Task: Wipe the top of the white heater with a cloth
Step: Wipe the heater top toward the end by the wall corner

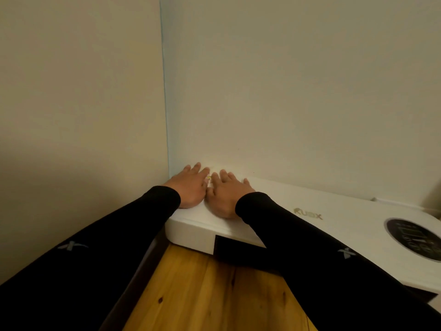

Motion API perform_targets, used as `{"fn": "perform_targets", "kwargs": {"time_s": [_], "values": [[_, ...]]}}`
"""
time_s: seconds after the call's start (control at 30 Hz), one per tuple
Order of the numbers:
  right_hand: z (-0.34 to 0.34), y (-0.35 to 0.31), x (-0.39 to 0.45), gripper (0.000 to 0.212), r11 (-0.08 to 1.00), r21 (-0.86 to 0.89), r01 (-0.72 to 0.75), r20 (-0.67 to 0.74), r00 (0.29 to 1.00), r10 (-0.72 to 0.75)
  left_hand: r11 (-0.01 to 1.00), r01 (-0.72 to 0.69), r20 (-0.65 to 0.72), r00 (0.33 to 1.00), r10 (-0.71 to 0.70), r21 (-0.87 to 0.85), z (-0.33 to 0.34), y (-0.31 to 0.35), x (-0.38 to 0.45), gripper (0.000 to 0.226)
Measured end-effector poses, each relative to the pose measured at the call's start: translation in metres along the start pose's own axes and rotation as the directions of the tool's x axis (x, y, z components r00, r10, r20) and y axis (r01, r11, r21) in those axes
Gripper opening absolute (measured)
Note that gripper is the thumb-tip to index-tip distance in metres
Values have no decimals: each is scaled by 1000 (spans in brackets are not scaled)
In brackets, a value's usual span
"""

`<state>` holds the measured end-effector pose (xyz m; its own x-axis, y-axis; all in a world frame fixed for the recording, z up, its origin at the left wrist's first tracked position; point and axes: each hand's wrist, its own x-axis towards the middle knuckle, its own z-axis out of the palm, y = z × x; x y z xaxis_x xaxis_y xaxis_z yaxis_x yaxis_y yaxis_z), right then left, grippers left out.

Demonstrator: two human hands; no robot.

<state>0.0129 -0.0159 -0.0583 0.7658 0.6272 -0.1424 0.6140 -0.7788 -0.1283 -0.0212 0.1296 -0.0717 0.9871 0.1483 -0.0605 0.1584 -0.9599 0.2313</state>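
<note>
The white heater [298,225] sits along the wall [286,91], its left end in the corner. My left hand [192,188] and right hand [226,197] press flat, fingers spread, at that end. Between them, a sliver of cloth [210,183] peeks out.

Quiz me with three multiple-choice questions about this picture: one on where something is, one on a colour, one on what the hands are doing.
1. Where on the heater are the hands?
A. the end by the wall corner
B. on the round dark panel
C. under it

2. What colour are the sleeves?
A. red
B. black
C. white

3. How are the hands held?
A. fists
B. flat, fingers spread
C. gripping a handle

Answers:
A, left hand and right hand lie by the corner.
B, sleeves are black.
B, both palms press flat.
</note>
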Motion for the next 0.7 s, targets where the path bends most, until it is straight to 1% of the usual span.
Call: {"fn": "perform_targets", "kwargs": {"time_s": [0.33,0.6,0.7], "values": [[2,-13,-49,68,1000,0,-18,50,999,18,992,3,26,1000,-6,123,4,15,-47,56],[5,-14,-83,68,999,-2,-35,38,999,35,991,-3,16,1000,1,136,10,34,-81,56],[5,-14,-94,67,999,-9,-49,37,998,49,993,-4,29,1000,0,116,10,43,-91,56]]}}
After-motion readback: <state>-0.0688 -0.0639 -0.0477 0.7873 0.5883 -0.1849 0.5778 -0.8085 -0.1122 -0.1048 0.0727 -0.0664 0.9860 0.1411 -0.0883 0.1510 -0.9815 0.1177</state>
